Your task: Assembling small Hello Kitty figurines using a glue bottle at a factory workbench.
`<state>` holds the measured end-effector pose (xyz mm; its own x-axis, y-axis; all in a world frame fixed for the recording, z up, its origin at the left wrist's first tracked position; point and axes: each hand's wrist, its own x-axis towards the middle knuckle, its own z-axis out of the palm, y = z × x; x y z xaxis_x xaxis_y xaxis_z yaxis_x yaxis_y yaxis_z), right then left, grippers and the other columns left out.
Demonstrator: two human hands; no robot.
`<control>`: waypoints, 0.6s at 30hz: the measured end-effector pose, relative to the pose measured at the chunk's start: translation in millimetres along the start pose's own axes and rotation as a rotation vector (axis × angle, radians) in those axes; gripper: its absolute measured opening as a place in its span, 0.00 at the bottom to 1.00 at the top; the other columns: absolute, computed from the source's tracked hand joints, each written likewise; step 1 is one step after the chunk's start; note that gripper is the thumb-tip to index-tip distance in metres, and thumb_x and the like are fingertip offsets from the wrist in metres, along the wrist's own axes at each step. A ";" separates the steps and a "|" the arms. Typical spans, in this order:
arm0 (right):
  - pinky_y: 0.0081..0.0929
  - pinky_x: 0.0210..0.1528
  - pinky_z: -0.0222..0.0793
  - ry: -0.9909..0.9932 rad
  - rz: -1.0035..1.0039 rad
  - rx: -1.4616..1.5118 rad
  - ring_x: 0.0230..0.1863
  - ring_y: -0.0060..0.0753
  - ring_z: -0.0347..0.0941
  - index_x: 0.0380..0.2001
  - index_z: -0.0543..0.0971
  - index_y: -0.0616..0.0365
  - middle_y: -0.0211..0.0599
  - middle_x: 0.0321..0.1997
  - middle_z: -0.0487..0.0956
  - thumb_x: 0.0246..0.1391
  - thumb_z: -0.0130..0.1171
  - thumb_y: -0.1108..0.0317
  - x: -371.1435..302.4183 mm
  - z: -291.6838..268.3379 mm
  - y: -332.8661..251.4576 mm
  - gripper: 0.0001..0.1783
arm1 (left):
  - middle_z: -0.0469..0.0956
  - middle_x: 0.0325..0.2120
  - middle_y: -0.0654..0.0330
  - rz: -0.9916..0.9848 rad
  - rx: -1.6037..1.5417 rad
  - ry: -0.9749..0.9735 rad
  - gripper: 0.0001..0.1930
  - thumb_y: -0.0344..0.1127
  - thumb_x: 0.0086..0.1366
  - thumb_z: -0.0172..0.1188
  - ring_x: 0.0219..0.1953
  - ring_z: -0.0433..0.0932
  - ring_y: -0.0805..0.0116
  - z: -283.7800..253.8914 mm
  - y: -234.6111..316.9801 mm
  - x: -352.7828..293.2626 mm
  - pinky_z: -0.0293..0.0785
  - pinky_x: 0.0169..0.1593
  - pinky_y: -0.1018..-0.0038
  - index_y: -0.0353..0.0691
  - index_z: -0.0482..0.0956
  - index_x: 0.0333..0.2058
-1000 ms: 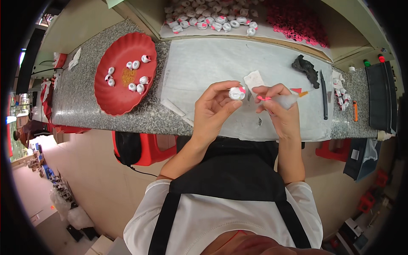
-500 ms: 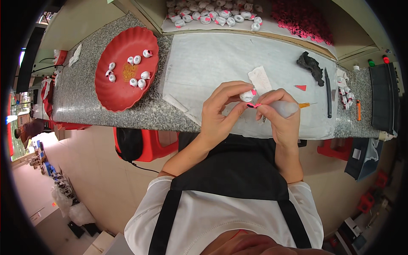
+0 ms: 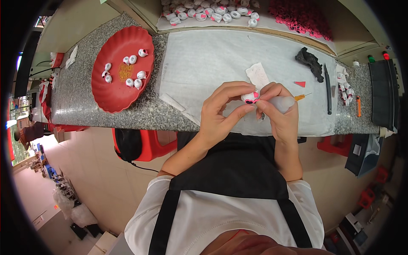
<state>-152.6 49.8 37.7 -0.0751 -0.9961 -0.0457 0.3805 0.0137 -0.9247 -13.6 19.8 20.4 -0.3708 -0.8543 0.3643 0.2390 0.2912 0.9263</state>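
Note:
My left hand (image 3: 223, 108) is closed, thumb and fingers around a small white rounded piece (image 3: 248, 96) with pink spots. A small pink-and-black piece (image 3: 250, 102) lies against its near side, between the fingertips of both hands. My right hand (image 3: 280, 114) is closed too, its thumb and forefinger meeting at that pink piece. In the same hand lies a translucent squeeze bottle (image 3: 284, 103) with an orange needle tip pointing right. A crumpled white paper strip (image 3: 257, 74) is just beyond my hands, on the white sheet (image 3: 199, 63).
At left is a red scalloped plate (image 3: 100, 83) with several white pieces. A shelf at the back holds heaps of white pieces (image 3: 212, 12) and pink pieces (image 3: 301, 19). On the right are black crumpled material (image 3: 310, 63), a black pen-like tool (image 3: 328, 91), a red scrap (image 3: 300, 84) and an orange stick (image 3: 358, 106).
The pink-and-black piece, held just below the white piece before, now rests against it. My hands have come slightly closer together. The whole view has shifted a little.

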 end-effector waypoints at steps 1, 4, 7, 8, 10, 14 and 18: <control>0.15 0.18 0.61 0.002 0.001 0.000 0.21 0.20 0.63 0.20 0.67 0.62 0.34 0.24 0.64 0.36 0.53 0.80 -0.2 0.0 -0.1 0.06 | 0.66 0.38 0.52 -0.001 -0.001 -0.001 0.15 0.19 0.47 0.52 0.39 0.67 0.69 0.3 0.5 0.2 0.65 0.41 0.76 0.31 0.67 0.37; 0.14 0.17 0.61 0.003 -0.022 -0.041 0.21 0.20 0.63 0.23 0.66 0.62 0.33 0.24 0.64 0.36 0.53 0.81 -0.9 0.9 -0.1 0.08 | 0.66 0.38 0.51 -0.134 -0.161 0.024 0.15 0.21 0.47 0.53 0.39 0.67 0.68 1.2 2.4 0.7 0.64 0.42 0.76 0.31 0.66 0.37; 0.13 0.17 0.61 0.007 -0.055 -0.029 0.21 0.19 0.62 0.26 0.65 0.61 0.32 0.24 0.64 0.34 0.55 0.81 -2.4 1.1 -0.4 0.12 | 0.67 0.37 0.51 -0.172 -0.378 0.063 0.14 0.21 0.48 0.53 0.39 0.67 0.69 0.6 3.6 1.1 0.63 0.42 0.77 0.31 0.67 0.36; 0.13 0.17 0.61 -0.028 -0.053 -0.040 0.21 0.19 0.62 0.30 0.65 0.61 0.32 0.24 0.65 0.34 0.55 0.80 -2.9 0.6 -0.6 0.15 | 0.67 0.37 0.52 -0.187 -0.414 0.047 0.13 0.21 0.48 0.52 0.40 0.67 0.68 -1.0 4.4 1.1 0.63 0.43 0.76 0.31 0.67 0.36; 0.13 0.17 0.61 -0.061 -0.056 -0.054 0.22 0.19 0.63 0.34 0.65 0.62 0.32 0.25 0.65 0.34 0.56 0.79 -2.3 0.5 -1.4 0.18 | 0.67 0.37 0.53 -0.199 -0.452 0.026 0.13 0.20 0.48 0.52 0.41 0.67 0.68 -1.8 4.2 1.2 0.63 0.45 0.75 0.31 0.68 0.36; 0.13 0.17 0.60 -0.189 -0.015 -0.086 0.23 0.19 0.63 0.42 0.64 0.64 0.34 0.28 0.68 0.36 0.56 0.76 -0.8 0.1 0.4 0.24 | 0.68 0.36 0.54 -0.169 -0.388 0.013 0.13 0.20 0.48 0.53 0.42 0.66 0.67 -1.8 2.8 -1.2 0.61 0.46 0.73 0.32 0.69 0.35; 0.13 0.17 0.60 -0.163 0.058 -0.024 0.23 0.19 0.64 0.38 0.66 0.65 0.36 0.30 0.69 0.38 0.54 0.75 -3.2 -1.8 1.8 0.20 | 0.69 0.36 0.54 -0.145 -0.351 0.014 0.12 0.21 0.48 0.53 0.41 0.66 0.67 -1.0 3.6 -2.4 0.60 0.45 0.73 0.33 0.70 0.34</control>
<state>-153.3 53.1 35.6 0.0977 -0.9945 -0.0388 0.3571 0.0714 -0.9313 -10.9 22.5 22.7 -0.4119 -0.8822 0.2283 0.4788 0.0036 0.8779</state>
